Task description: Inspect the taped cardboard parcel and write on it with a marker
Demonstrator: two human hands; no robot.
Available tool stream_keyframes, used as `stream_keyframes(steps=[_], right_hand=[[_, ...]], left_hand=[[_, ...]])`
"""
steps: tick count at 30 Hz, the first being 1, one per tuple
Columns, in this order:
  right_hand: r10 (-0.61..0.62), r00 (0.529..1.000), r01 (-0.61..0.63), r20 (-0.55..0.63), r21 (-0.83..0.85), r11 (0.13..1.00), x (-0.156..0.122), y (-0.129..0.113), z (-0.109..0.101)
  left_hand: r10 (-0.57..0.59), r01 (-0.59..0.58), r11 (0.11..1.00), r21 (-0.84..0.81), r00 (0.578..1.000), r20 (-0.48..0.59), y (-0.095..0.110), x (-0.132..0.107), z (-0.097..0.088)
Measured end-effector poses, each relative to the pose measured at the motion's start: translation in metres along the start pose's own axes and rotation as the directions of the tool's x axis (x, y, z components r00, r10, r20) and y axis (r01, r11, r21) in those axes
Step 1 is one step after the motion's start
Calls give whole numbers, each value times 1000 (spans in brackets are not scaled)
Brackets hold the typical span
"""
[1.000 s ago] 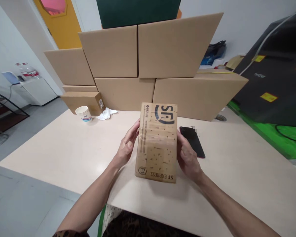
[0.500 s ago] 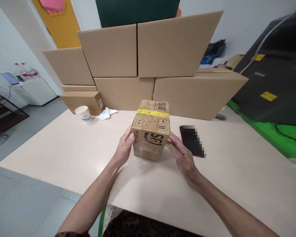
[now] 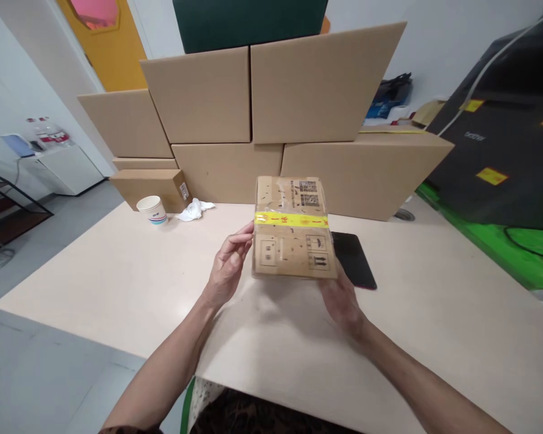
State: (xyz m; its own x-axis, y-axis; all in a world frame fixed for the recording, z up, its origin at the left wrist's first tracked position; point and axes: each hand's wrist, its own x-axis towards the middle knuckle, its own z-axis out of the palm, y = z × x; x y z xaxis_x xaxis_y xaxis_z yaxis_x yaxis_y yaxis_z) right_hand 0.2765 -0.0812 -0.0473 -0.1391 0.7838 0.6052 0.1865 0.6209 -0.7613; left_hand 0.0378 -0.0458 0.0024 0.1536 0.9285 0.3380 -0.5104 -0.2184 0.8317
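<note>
Between my hands is a small brown cardboard box (image 3: pixel 294 244) with yellow tape across its top and printed marks. Its taped face now tilts toward me, so the front side is hidden. My left hand (image 3: pixel 230 265) lies along the left side, fingertips at the box edge and thumb toward me. On the right, my right hand (image 3: pixel 344 298) is slightly blurred and grips the lower right side, its fingers mostly hidden behind the box. A black tablet (image 3: pixel 355 259) lies on the table just right of the box, partly covered by it.
Large cardboard boxes (image 3: pixel 321 90) are stacked along the table's back. At the left stand a paper cup (image 3: pixel 152 210) and a crumpled white tissue (image 3: pixel 194 210), before a flat carton (image 3: pixel 149 187). The pale table (image 3: pixel 117 271) ends at the left above a grey floor.
The box has tipped toward me and come up closer, showing its taped top instead of its printed front. My right hand has shifted lower along its side; my left hand has barely moved.
</note>
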Motion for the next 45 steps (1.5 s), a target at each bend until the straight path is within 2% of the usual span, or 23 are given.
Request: stream_keyframes(steps=[2, 4, 6, 10, 13, 17, 19, 22, 24, 25, 27, 28, 29, 31, 32, 33, 36, 41, 45], right_hand=[[-153, 984, 164, 90, -129, 978, 0, -7, 0], [-307, 938, 340, 162, -256, 905, 1, -12, 2], [-397, 896, 444, 200, -348, 826, 2, -13, 5], [-414, 874, 485, 254, -418, 768, 6, -10, 8], [-422, 865, 501, 271, -426, 754, 8, -12, 5], [-450, 854, 519, 260, -386, 763, 9, -18, 2], [-464, 859, 512, 219, -393, 763, 8, -20, 2], [-461, 885, 426, 69, -521, 740, 6, -18, 4], [-391, 915, 269, -99, -574, 774, 6, -12, 4], [-308, 931, 158, -193, -550, 820, 7, -8, 3], [-38, 934, -106, -354, -378, 920, 11, 0, 0], [134, 909, -245, -395, -248, 937, 13, 5, -1], [302, 864, -374, -403, -111, 921, 15, 8, -3], [541, 772, -533, -334, 121, 837, 18, 13, -4], [587, 762, -554, -272, 195, 809, 19, 14, -3], [593, 777, -546, -212, 242, 802, 19, 14, -2], [488, 865, -446, -111, 273, 852, 14, 10, 2], [357, 929, -325, -101, 244, 914, 5, 3, 2], [318, 944, -283, -90, 273, 919, 6, 2, 1]], left_hand=[[-63, 54, 993, -108, 995, -84, -2, 1, 0], [-118, 88, 977, -195, 982, -147, -3, 2, 0], [-154, 119, 964, -237, 978, -138, -4, 2, -2], [-207, 206, 965, -162, 978, 13, -4, 1, -4], [-256, 260, 959, -115, 965, 52, -6, 0, -4], [-312, 290, 928, -235, 948, -65, -13, 4, -3], [-362, 302, 902, -309, 918, -159, -16, 8, -3], [-492, 371, 845, -386, 823, -286, -17, 14, -2], [-553, 418, 817, -398, 764, -333, -17, 17, -1], [-571, 440, 810, -388, 745, -345, -16, 17, -2], [-589, 481, 804, -349, 725, -357, -16, 17, -3], [-591, 497, 805, -326, 723, -358, -16, 16, -4], [-588, 505, 808, -303, 725, -359, -16, 15, -5], [-564, 499, 825, -265, 739, -367, -17, 13, -7], [-547, 487, 837, -248, 749, -374, -17, 12, -8], [-530, 474, 848, -237, 757, -382, -17, 12, -8], [-516, 451, 856, -253, 778, -360, -14, 12, -9], [-532, 457, 829, -321, 822, -203, -10, 14, -13], [-419, 354, 885, -303, 888, -187, -9, 14, -9]])
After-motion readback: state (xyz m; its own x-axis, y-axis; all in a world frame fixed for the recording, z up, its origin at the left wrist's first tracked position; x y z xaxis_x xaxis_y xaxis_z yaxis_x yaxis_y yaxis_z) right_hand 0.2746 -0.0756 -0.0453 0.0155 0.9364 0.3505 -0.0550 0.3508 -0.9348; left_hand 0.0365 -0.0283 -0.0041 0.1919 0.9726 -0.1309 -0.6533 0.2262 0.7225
